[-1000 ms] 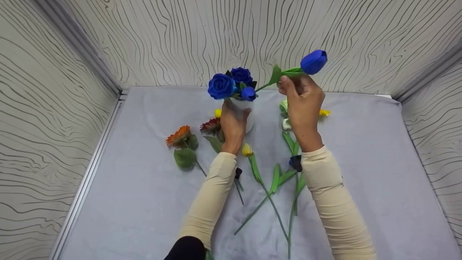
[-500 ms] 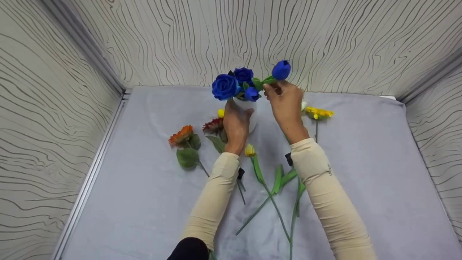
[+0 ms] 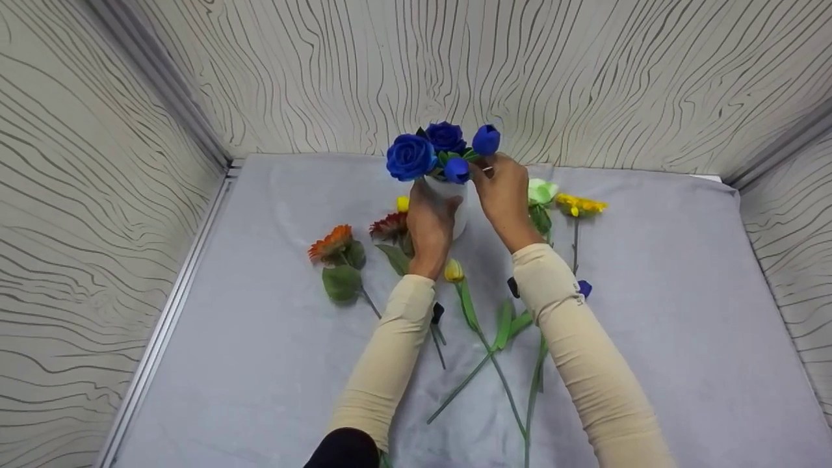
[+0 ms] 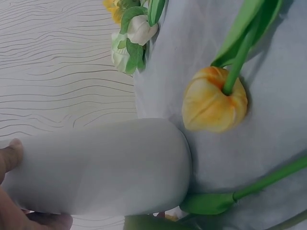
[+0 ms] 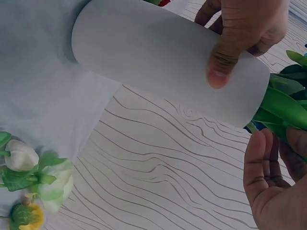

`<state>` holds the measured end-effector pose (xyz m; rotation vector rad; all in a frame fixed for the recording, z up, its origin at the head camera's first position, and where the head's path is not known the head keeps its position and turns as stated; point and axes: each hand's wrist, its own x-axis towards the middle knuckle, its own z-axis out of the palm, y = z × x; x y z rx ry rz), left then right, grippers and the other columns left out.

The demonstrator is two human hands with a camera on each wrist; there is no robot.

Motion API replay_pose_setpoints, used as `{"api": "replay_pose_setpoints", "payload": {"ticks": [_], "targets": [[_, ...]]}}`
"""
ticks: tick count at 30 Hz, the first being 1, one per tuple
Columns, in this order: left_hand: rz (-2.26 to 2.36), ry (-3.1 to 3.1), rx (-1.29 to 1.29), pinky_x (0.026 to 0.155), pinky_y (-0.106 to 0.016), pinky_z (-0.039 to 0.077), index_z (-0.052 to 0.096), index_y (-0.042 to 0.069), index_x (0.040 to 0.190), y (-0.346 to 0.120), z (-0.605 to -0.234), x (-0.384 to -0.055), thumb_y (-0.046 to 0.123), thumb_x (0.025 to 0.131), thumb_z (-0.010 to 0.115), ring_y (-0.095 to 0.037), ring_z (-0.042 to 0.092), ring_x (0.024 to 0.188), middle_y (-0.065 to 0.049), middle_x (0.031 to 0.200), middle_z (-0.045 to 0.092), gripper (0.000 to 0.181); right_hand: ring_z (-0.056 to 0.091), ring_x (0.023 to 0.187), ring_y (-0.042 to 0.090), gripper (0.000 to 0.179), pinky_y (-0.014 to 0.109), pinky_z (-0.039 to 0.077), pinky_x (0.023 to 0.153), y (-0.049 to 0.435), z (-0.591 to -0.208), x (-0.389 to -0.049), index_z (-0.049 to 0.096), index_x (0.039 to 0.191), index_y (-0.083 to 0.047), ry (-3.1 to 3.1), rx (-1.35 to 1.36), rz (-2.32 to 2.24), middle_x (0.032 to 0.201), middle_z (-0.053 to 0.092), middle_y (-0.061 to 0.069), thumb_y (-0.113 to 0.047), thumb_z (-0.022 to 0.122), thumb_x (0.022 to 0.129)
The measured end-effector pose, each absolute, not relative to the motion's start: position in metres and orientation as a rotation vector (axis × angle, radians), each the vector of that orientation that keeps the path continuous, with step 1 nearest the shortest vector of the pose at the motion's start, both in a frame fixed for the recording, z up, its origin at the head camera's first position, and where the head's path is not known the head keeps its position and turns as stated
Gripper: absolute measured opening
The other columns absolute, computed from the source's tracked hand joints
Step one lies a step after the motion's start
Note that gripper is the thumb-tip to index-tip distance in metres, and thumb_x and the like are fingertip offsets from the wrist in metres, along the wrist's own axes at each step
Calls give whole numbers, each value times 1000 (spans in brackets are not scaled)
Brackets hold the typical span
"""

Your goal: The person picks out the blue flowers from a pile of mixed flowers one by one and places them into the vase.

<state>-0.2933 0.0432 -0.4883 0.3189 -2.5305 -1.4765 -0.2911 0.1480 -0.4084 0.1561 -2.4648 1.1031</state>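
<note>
My left hand (image 3: 430,224) grips the upper part of a white cylindrical vase (image 5: 163,62), which stands upright near the back of the table. Two blue roses (image 3: 411,157) and a blue tulip (image 3: 457,170) stick out of its mouth. With its fingertips, my right hand (image 3: 507,198) pinches another blue tulip (image 3: 486,140) by its green leaves and stem at the rim. That tulip's head stands just above my fingers, beside the roses. Its lower stem is hidden, apparently inside the vase. In the right wrist view, green leaves (image 5: 283,103) crowd the vase mouth.
Left of the vase lie an orange flower (image 3: 330,244), a dark red flower (image 3: 389,226) and a yellow bloom (image 3: 403,204). A yellow tulip (image 3: 454,270) lies in front. To the right are a pale green-white flower (image 3: 542,192) and a yellow flower (image 3: 580,205). Patterned walls enclose the table.
My right hand has moved left and slightly down, bringing the blue tulip from well right of the vase in close to the other blue flowers. My left hand keeps its grip on the vase.
</note>
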Motion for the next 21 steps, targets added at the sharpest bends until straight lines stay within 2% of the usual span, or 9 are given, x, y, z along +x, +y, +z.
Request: {"api": "replay_pose_setpoints", "payload": {"ticks": [4,10,17,21], "targets": [[-1404,-2555,319,104,-32,38,25,13,153,43,-489,-295,26,84,76,-16,46,130,-2,149,41,86,68,78,28,18,42,52,69,146,-412,-293,72,86,2,-2480,139,1128,86,70,15,-14,66,90],[-1461,-2524,330,104,-33,38,24,16,153,43,-490,-293,24,85,75,-16,47,129,0,150,39,85,69,76,26,15,40,53,64,144,-420,-296,72,84,-1,-2515,112,1105,83,72,12,-11,62,89],[-1463,-2517,307,104,-33,37,24,17,152,42,-491,-291,24,87,73,-14,46,130,1,151,39,82,59,53,21,20,32,37,49,143,-430,-298,62,71,-4,-2520,137,1103,61,63,9,-7,61,90],[-1447,-2537,311,104,-33,38,23,17,153,43,-490,-293,24,87,73,-14,46,129,1,151,39,82,59,51,20,22,30,36,49,143,-431,-299,59,68,-5,-2509,166,1096,57,61,8,-4,61,89]]}}
